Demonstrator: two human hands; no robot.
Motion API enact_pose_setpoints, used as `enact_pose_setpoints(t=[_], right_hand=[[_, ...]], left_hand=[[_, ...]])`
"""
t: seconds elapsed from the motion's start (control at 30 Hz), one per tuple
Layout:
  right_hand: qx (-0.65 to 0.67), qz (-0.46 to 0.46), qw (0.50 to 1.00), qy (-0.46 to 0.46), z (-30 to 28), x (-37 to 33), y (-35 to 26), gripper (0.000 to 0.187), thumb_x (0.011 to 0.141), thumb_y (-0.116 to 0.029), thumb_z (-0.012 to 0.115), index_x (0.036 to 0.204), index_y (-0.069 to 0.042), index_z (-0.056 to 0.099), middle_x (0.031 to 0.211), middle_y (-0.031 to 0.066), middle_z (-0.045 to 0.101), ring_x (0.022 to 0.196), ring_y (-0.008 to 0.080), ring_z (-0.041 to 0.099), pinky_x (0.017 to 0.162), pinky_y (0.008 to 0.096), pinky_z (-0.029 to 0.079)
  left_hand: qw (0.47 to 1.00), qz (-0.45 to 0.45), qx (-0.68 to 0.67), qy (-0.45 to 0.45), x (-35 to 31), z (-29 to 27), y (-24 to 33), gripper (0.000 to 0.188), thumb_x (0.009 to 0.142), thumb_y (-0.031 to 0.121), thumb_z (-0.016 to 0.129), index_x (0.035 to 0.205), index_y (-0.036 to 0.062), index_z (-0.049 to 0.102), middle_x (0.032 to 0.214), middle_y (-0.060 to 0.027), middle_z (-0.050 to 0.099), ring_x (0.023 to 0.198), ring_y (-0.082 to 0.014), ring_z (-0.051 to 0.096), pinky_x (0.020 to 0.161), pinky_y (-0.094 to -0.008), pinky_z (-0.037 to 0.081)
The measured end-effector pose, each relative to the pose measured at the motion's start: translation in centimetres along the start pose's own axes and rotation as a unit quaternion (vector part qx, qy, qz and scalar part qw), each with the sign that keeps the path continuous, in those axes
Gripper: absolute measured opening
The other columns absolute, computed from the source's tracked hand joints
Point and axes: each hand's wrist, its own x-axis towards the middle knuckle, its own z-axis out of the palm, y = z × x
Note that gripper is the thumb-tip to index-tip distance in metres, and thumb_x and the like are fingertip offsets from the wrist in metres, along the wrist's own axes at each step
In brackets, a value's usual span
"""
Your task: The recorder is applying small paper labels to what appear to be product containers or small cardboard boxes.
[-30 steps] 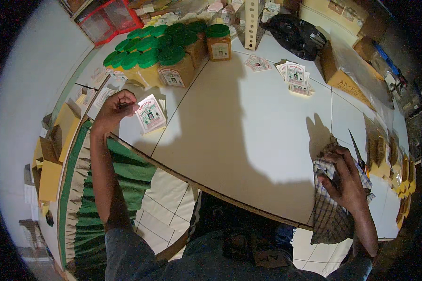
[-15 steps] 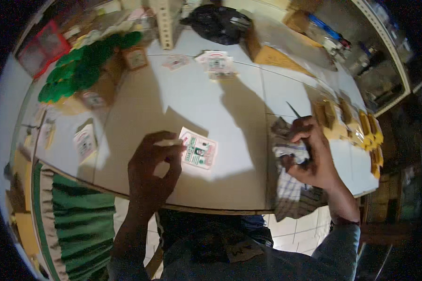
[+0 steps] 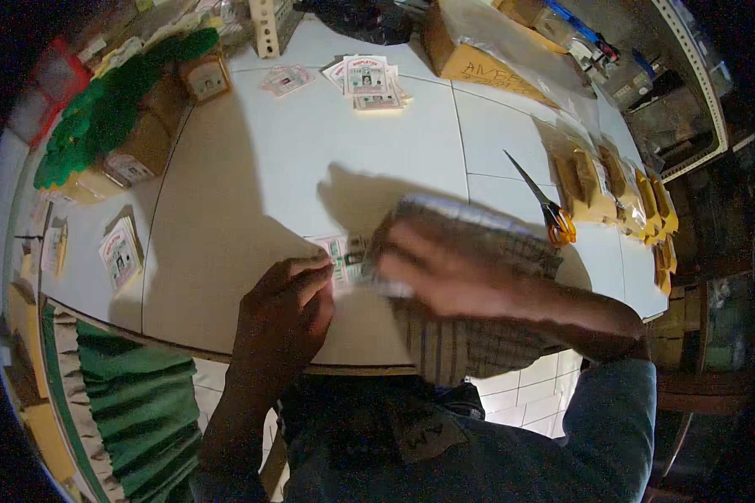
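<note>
A small printed label (image 3: 341, 249) with a portrait lies on the white table near its front edge. My left hand (image 3: 288, 303) pinches the label's left edge between thumb and fingers. Over the label's right part comes my right hand (image 3: 424, 267), smeared by motion, with a checked cloth (image 3: 478, 331) in its grasp. The cloth trails across the table and hangs over the front edge. Farther right lie scissors (image 3: 554, 214) with orange handles and dark blades, apart from both hands.
Label stacks (image 3: 369, 80) sit at the back, and another stack (image 3: 122, 256) stands at the left. Green-topped packs (image 3: 101, 130) line the far left. Yellow-brown packets (image 3: 600, 189) stand at the right, a cardboard box (image 3: 486, 74) and a black bag (image 3: 365, 18) behind.
My right hand has moved left with the cloth, onto the label. The scissors, partly hidden before, now show whole. My left hand stays at the label's edge.
</note>
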Motion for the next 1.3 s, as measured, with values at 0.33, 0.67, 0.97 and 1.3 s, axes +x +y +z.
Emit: enact_pose_setpoints(t=[0.33,0.67,0.97,1.3], right_hand=[[0.172,0.113,0.977,0.046,-1.8,0.4,2.8,0.038,0.077,-0.005,0.070,0.108,-0.004,0.048,0.101,0.0146,0.047,0.101,0.0350,0.052,0.085,0.0393,0.045],[-0.008,0.006,1.000,-0.012,0.5,1.2,0.6,0.041,0.075,-0.017,0.067,0.112,-0.005,0.052,0.102,0.0129,0.049,0.104,0.0329,0.050,0.087,0.0397,0.050],[0.223,0.226,0.943,-0.100,-3.4,-0.3,-1.5,0.029,0.079,-0.013,0.064,0.105,-0.007,0.054,0.102,0.0124,0.049,0.100,0.0305,0.056,0.085,0.0411,0.049],[0.098,0.103,0.988,0.059,-6.8,2.6,-3.4,0.035,0.067,-0.004,0.066,0.098,-0.005,0.050,0.099,0.0155,0.050,0.090,0.0336,0.054,0.078,0.0400,0.046]], left_hand=[[0.998,0.018,0.047,-0.033,-0.1,-1.1,-1.3,0.018,0.078,0.005,0.072,0.096,0.0056,0.068,0.113,-0.0075,0.065,0.106,-0.0311,0.058,0.094,-0.0412,0.047],[0.993,0.023,0.095,-0.072,1.0,-1.4,-1.8,0.016,0.080,0.018,0.074,0.095,0.0129,0.070,0.119,-0.0030,0.067,0.129,-0.0313,0.046,0.107,-0.0461,0.035],[0.993,0.033,0.075,-0.089,0.1,-1.5,-3.1,0.019,0.084,0.021,0.070,0.102,0.0149,0.070,0.121,-0.0020,0.067,0.130,-0.0298,0.044,0.109,-0.0451,0.032],[0.992,0.007,0.111,-0.052,-0.5,-1.5,-1.7,0.028,0.084,0.022,0.071,0.110,0.0124,0.068,0.121,-0.0021,0.064,0.124,-0.0302,0.045,0.108,-0.0459,0.033]])
